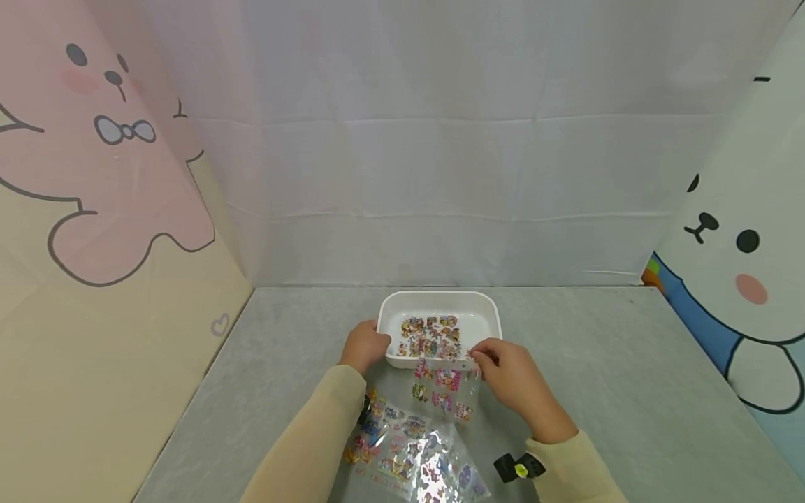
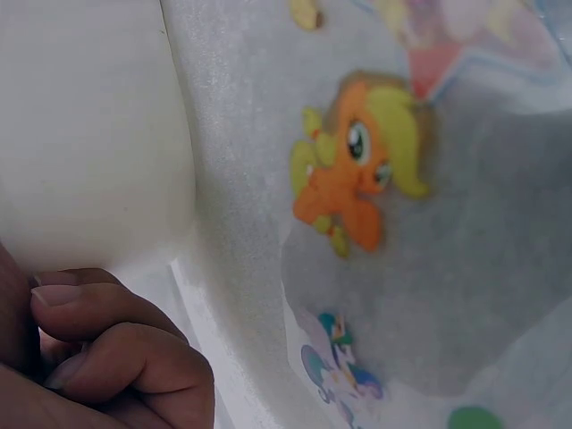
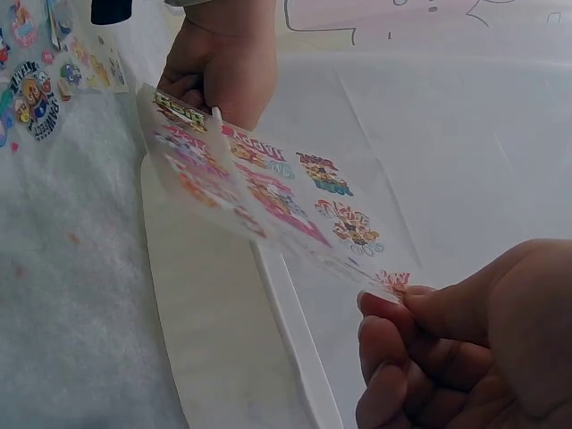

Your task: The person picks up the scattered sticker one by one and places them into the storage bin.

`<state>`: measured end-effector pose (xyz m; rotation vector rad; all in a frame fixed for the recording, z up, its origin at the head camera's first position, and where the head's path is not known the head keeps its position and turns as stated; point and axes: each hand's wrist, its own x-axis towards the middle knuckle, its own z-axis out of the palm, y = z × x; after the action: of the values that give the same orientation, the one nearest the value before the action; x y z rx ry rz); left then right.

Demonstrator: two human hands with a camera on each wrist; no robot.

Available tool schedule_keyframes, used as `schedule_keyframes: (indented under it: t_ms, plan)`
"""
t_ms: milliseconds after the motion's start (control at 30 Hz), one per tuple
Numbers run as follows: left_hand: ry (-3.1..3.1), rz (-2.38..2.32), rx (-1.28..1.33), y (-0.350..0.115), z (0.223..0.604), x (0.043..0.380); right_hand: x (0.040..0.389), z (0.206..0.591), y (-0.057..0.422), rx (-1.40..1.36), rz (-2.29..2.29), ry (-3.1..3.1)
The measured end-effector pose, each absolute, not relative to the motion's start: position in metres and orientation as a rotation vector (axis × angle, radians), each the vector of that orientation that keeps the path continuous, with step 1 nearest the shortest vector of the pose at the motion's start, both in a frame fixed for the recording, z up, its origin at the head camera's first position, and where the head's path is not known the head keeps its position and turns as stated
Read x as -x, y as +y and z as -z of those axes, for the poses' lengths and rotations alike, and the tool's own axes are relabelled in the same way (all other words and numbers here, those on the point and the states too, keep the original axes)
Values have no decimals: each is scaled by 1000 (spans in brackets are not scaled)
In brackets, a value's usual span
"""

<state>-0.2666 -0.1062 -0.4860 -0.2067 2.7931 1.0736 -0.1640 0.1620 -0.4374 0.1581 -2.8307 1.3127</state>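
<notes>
A white rectangular tray (image 1: 438, 294) stands on the table, its left end gripped by my left hand (image 1: 365, 346) with the thumb at the rim. In the left wrist view, curled fingers (image 2: 134, 357) sit against the tray's wall (image 2: 89, 134). Thumb and forefinger of my right hand (image 1: 512, 377) pinch the corner of a clear sticker sheet (image 3: 331, 210), at the tray's front right. This sheet, printed with colourful cartoon characters, slants across the front rim and partly hangs outside. More small stickers (image 1: 430, 335) show within the tray.
Nearer me, a pile of shiny clear sticker sheets (image 1: 409, 454) lies on the grey table (image 1: 302, 363), partly under the left forearm. A pale curtain (image 1: 402, 175) closes off the back, with cartoon-printed cloths (image 1: 126, 209) at the sides. A black wrist strap (image 1: 518, 467) is by the right sleeve.
</notes>
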Motion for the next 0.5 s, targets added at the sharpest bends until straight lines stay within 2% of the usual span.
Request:
schedule_keyframes:
  t_ms: [500]
  plan:
    - [2792, -1076, 219, -106, 484, 265, 164, 443, 164, -45, -1511, -2759]
